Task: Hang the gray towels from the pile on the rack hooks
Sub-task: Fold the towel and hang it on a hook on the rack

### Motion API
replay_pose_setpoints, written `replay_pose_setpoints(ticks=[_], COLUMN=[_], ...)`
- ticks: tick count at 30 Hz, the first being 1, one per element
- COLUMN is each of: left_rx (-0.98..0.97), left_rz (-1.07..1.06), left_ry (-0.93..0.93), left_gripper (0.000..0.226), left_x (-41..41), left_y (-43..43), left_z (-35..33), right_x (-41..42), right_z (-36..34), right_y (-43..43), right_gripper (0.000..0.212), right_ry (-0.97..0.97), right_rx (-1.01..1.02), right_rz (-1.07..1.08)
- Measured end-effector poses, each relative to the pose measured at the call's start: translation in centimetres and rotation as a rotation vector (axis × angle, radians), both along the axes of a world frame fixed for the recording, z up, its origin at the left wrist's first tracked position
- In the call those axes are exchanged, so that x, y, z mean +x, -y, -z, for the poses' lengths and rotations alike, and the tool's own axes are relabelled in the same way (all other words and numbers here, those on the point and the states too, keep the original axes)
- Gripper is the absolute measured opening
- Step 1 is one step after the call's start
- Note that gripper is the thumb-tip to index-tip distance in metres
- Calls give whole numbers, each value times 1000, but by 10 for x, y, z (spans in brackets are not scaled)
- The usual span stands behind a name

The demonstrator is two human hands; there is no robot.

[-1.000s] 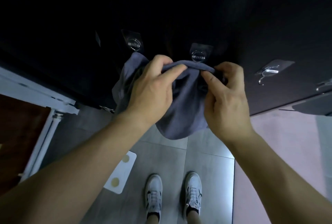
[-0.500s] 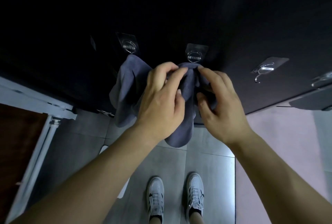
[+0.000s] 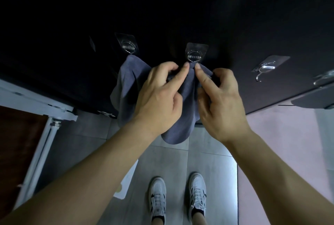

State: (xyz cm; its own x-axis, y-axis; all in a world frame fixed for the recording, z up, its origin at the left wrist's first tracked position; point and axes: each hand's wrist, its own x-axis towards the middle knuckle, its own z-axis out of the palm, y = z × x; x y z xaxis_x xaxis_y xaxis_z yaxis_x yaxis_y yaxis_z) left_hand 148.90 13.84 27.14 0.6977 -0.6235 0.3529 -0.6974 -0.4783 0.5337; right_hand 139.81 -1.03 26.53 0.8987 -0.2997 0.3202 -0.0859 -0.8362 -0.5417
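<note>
A gray towel (image 3: 188, 105) hangs bunched under the middle clear hook (image 3: 194, 55) on the dark wall. My left hand (image 3: 159, 98) and my right hand (image 3: 218, 102) both pinch its top edge right at that hook, index fingertips almost touching. A second gray towel (image 3: 126, 83) hangs from the left hook (image 3: 128, 45), partly behind my left hand. The hook tip itself is hidden by cloth and fingers.
A bare clear hook (image 3: 265, 67) sits to the right, and another hook (image 3: 323, 78) shows at the frame's right edge. A white frame (image 3: 36, 98) with a post stands at left. Below are grey floor tiles, my shoes (image 3: 177, 197) and a white board (image 3: 126, 183).
Both hands raised the towel's top edge up to the middle hook and drew together. The towel went from spread between the hands to bunched and hanging below.
</note>
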Motion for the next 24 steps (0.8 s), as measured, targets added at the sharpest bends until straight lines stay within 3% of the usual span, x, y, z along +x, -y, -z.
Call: replay_pose_setpoints(ticks=[7,14,21,24], left_rx=[-203,-268,-352,-257], left_rz=[-15,-50,-33,-13], left_ry=[-307,-344,-447,-355], left_gripper=[50,44,43,48], left_x=[-3,-10,-13,-13], left_y=[7,6,12,4], left_z=[-1,14,20,23], right_x=[-3,-6,-8,-14], right_z=[6,3,20,23], right_y=[-5,-8,-5,-3], right_gripper=[53,45,51,55], right_ry=[5,33,-12,-36], right_rx=[314,-48,7,48], right_rz=[5,124,63,45])
